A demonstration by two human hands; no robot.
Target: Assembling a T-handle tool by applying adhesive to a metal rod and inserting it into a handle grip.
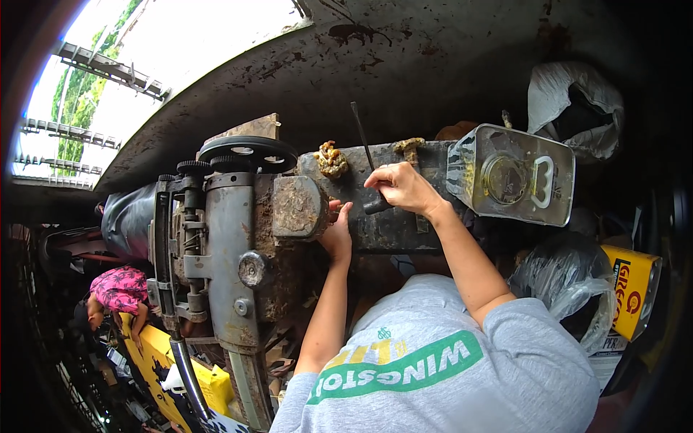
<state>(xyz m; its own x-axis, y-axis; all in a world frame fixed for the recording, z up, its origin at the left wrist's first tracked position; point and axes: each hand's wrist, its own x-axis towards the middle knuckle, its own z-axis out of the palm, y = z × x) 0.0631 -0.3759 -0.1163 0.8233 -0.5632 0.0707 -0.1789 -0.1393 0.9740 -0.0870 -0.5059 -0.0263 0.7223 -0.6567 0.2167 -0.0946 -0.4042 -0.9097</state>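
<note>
My right hand [403, 189] is closed around a long, thin dark screwdriver-like tool [362, 133]. Its shaft points away from me and its black end sticks out below my fingers. My left hand [338, 234] is beside a rust-caked metal block [297, 206] on an old grey machine [229, 238]. The thumb is raised apart from the fingers, which are partly hidden, and I see nothing held there. Just beyond this hand, a greasy brown clump [331, 160] sits on the dark metal bed [433, 164].
A square metal tin [509, 173] lies at the right end of the bed. Farther right are a white sack [577, 108], a clear plastic bag [570, 278] and a yellow tin [632, 292]. A black handwheel [249, 150] tops the machine. Another person [119, 292] bends down at far left.
</note>
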